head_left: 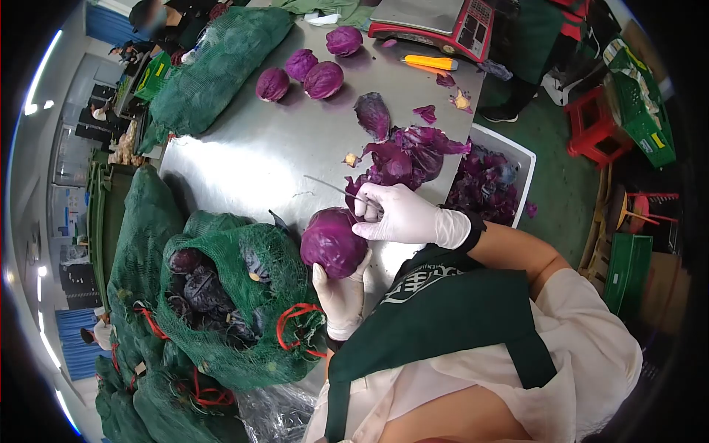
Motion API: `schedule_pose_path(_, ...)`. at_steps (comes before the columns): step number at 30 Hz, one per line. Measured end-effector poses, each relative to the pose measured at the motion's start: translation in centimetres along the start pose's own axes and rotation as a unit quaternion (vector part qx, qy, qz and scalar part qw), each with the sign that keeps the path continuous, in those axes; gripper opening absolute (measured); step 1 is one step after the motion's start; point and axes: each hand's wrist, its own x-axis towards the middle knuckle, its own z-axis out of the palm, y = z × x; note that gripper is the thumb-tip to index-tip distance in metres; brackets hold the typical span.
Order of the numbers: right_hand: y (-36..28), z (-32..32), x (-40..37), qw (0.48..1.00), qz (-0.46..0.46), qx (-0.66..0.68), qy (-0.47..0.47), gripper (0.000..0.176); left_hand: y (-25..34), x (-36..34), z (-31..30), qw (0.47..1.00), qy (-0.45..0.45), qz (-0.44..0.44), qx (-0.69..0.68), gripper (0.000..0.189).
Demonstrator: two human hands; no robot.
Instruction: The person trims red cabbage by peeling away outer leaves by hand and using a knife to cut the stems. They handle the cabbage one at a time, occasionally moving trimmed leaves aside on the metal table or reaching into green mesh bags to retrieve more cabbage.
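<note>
A whole red cabbage (332, 244) rests in my gloved left hand (341, 299), whose fingers and thumb cup it from below. My gloved right hand (402, 214) is closed round a knife (329, 184), its thin blade pointing left above the metal table. The knife's handle is mostly hidden in the fist. That fist is close to the cabbage's upper right side. Just beyond it lie loose purple cabbage leaves (413, 151) and a small cut stem piece (351, 159).
Several red cabbages (323, 80) sit farther up the table (244, 162), near a red scale (476, 26) and a yellow-handled tool (430, 62). An open green mesh bag (288, 277) of cabbages is at left. A white bin (526, 166) holds leaves beside the table edge.
</note>
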Motion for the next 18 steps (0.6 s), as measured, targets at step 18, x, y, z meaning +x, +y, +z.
schedule_pose_path(18, 1.8, 1.0, 0.1, 0.987, -0.036, -0.122, 0.094, 0.014, -0.1, 0.2, 1.4, 0.965, 0.029, 0.176, 0.194, 0.09)
